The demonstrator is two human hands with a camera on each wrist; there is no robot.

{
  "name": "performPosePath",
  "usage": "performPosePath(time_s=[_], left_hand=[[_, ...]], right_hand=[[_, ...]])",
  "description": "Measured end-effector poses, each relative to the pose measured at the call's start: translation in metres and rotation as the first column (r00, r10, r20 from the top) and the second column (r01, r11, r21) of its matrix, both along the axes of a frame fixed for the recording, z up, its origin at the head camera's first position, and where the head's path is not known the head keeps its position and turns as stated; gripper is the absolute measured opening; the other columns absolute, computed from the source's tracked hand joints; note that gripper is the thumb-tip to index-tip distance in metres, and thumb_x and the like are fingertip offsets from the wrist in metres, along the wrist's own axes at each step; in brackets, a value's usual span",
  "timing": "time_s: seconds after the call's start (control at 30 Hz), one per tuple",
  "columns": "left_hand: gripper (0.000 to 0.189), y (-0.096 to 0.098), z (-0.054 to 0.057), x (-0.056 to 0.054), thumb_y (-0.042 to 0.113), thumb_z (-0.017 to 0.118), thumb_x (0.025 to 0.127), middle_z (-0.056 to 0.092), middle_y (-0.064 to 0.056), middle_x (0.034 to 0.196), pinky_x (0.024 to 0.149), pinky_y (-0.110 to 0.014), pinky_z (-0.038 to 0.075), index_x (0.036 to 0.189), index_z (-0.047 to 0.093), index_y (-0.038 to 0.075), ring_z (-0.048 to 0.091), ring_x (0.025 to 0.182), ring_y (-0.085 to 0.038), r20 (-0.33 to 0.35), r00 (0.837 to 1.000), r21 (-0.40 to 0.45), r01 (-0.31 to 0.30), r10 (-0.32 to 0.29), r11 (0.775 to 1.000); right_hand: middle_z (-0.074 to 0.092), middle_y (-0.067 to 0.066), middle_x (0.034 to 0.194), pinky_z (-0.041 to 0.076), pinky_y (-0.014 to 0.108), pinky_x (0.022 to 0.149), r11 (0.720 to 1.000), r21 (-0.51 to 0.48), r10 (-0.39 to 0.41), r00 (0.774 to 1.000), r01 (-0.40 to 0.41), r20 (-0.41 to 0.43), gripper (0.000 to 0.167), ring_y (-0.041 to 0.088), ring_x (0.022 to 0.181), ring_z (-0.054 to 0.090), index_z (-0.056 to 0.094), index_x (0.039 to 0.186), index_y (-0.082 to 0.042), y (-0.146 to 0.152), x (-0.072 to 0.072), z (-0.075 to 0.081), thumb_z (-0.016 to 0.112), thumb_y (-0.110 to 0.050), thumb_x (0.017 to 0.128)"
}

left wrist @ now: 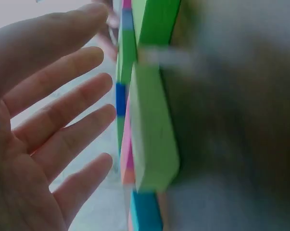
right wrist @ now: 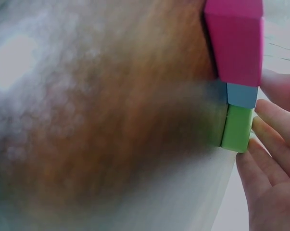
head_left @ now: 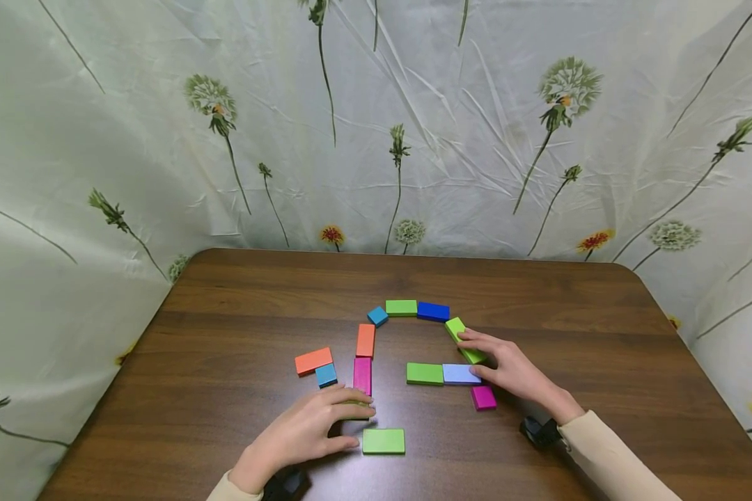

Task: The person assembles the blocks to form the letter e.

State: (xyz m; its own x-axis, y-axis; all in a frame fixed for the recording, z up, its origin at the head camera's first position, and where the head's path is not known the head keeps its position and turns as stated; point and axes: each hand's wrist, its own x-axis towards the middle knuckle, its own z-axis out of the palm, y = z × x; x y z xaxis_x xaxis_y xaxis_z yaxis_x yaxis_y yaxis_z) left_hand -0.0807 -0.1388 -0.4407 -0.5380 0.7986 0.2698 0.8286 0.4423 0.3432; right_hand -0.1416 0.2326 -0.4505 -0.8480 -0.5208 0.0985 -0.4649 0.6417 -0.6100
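Observation:
My left hand (head_left: 307, 426) hovers low with loosely extended fingers over a green block (left wrist: 153, 130), partly hidden beneath them in the head view. Near its thumb lies a light green block (head_left: 384, 441). The left wrist view shows the fingers spread, holding nothing. My right hand (head_left: 510, 369) rests its fingertips by a slanted lime block (head_left: 455, 328), whose middle they partly cover. Its thumb tip is at the right end of a light blue block (head_left: 460, 374), which abuts a green block (head_left: 425, 374). Just below sits a magenta block (head_left: 483, 398).
A curved row continues with a magenta block (head_left: 362, 376), an orange block (head_left: 365, 340), a teal block (head_left: 378, 316), a green block (head_left: 401, 308) and a dark blue block (head_left: 434, 311). Leftward lie another orange block (head_left: 313, 361) and teal block (head_left: 326, 376). Floral cloth (head_left: 363, 139) hangs behind the wooden table (head_left: 225, 334).

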Motion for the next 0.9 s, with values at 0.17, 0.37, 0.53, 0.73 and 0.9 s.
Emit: performPosePath(time_s=[0.17,0.37,0.53,0.73,0.9], left_hand=[[0.04,0.012,-0.003,0.006,0.035,0.074,0.083,0.06,0.005,0.124,0.097,-0.031,0.044,0.118,0.068,0.016,0.053,0.117,-0.013,0.008,0.999,-0.044,0.033,-0.032,0.998],[0.037,0.019,-0.005,0.01,0.03,0.075,0.083,0.062,0.007,0.121,0.101,-0.035,0.041,0.117,0.069,0.016,0.052,0.12,-0.014,0.015,0.999,-0.09,0.049,-0.048,0.995],[0.033,0.027,-0.01,0.012,0.021,0.078,0.08,0.064,0.007,0.111,0.103,-0.034,0.039,0.111,0.07,0.015,0.055,0.112,-0.011,-0.064,0.995,-0.068,0.074,-0.078,0.995],[0.03,0.035,-0.013,0.015,0.009,0.076,0.078,0.064,0.007,0.107,0.091,-0.018,0.044,0.107,0.071,0.015,0.059,0.101,-0.006,-0.081,0.994,-0.019,0.076,-0.077,0.997],[0.028,0.046,-0.01,0.017,0.006,0.074,0.081,0.065,0.006,0.109,0.087,-0.013,0.044,0.108,0.07,0.013,0.059,0.101,-0.003,-0.041,0.994,-0.011,0.1,-0.1,0.995]], right_hand=[[0.05,0.015,0.139,0.04,0.056,0.096,1.0,-0.008,0.004,1.0,-0.004,0.017,0.041,0.038,0.127,0.044,0.061,0.126,0.0,0.0,0.0,0.0,0.07,-0.009,0.087],[0.05,0.015,0.139,0.04,0.055,0.097,1.0,0.001,0.01,1.0,-0.01,0.007,0.041,0.037,0.127,0.044,0.061,0.126,0.0,0.0,-0.001,0.001,0.069,-0.01,0.087],[0.05,0.015,0.138,0.04,0.055,0.096,1.0,0.001,0.009,1.0,-0.009,-0.004,0.041,0.037,0.126,0.045,0.061,0.125,0.001,0.0,-0.001,0.001,0.07,-0.009,0.087],[0.051,0.015,0.137,0.041,0.054,0.096,1.0,-0.001,0.013,1.0,-0.013,-0.018,0.04,0.036,0.126,0.045,0.062,0.125,0.001,0.0,-0.001,0.0,0.07,-0.009,0.086],[0.052,0.014,0.137,0.043,0.052,0.095,1.0,0.0,0.012,0.999,-0.012,-0.031,0.039,0.035,0.126,0.046,0.063,0.123,0.0,0.0,-0.001,-0.001,0.07,-0.008,0.085]])
